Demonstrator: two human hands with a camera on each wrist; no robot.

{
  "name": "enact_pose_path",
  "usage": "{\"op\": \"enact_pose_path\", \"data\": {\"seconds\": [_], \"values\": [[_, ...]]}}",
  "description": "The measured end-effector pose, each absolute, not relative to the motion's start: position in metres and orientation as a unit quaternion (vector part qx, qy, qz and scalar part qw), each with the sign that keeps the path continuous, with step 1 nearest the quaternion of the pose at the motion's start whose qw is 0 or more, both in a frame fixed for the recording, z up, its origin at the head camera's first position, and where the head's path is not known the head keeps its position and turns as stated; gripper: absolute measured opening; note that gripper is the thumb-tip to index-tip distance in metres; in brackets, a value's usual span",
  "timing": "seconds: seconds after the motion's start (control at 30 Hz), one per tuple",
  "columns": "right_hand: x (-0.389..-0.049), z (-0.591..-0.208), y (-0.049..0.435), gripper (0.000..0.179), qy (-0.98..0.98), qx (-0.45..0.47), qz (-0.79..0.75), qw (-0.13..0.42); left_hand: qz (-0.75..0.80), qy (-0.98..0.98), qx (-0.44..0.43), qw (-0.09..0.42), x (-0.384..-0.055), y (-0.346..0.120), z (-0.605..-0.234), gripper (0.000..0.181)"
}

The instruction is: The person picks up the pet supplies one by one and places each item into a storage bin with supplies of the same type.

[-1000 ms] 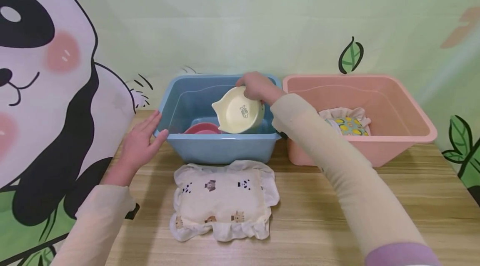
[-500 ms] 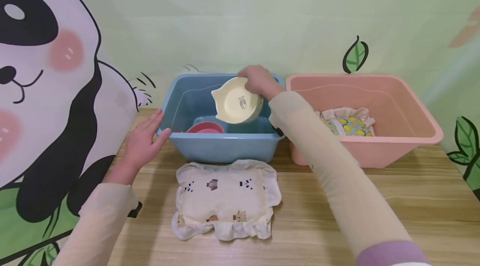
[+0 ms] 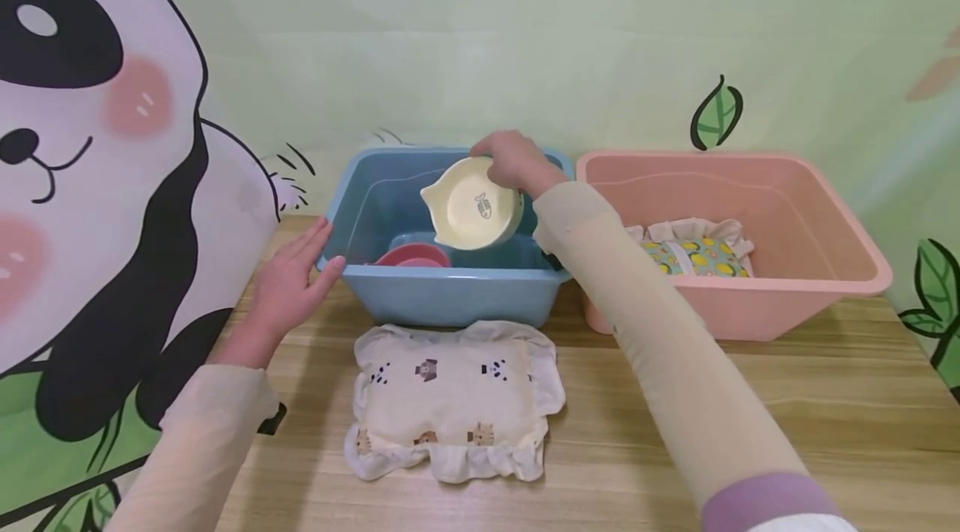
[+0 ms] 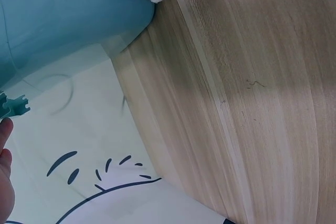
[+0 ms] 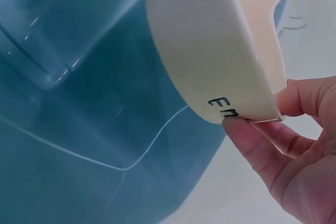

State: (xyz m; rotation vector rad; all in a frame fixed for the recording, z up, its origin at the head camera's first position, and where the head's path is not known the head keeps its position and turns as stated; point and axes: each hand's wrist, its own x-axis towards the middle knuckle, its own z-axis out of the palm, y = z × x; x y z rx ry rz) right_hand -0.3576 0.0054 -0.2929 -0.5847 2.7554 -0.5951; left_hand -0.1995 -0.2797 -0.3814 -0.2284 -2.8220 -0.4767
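In the head view my right hand (image 3: 517, 163) pinches the rim of a cream cat-eared bowl (image 3: 471, 203), tilted inside the blue basin (image 3: 453, 294). The bowl has a fish-bone print inside; dark lettering shows on its outer wall (image 5: 202, 51) in the right wrist view. Thumb and fingers sit on either side of the rim there. My left hand (image 3: 288, 286) rests against the basin's left front corner, fingers straight. Only its fingertips (image 4: 5, 135) enter the left wrist view. Low in the basin lies a pink-red dish (image 3: 415, 255), partly hidden by the front wall.
Right of the blue basin stands a pink basin (image 3: 787, 282) with a lemon-print, ruffled cloth item (image 3: 708, 255) inside. A frilled cream pillow (image 3: 453, 403) with animal prints lies on the wooden table (image 3: 637, 449) in front. A panda-print backdrop (image 3: 600, 57) hangs behind.
My right hand has lifted the bowl a little higher within the blue basin, then held it nearly still. The left hand stays at the basin's corner. The view has shifted slightly.
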Motion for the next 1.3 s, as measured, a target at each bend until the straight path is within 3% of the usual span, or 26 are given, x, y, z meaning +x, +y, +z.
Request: {"op": "enact_pose_path", "data": {"seconds": [0.57, 1.3], "values": [[-0.363, -0.303, 0.005, 0.047, 0.948, -0.252, -0.161, 0.113, -0.172, -0.972, -0.078, 0.14, -0.199, -0.279, -0.384, 0.058], [-0.37, -0.331, 0.005, 0.044, 0.943, -0.229, -0.162, 0.178, -0.182, -0.971, -0.071, 0.136, -0.2, -0.278, -0.385, 0.059]]}}
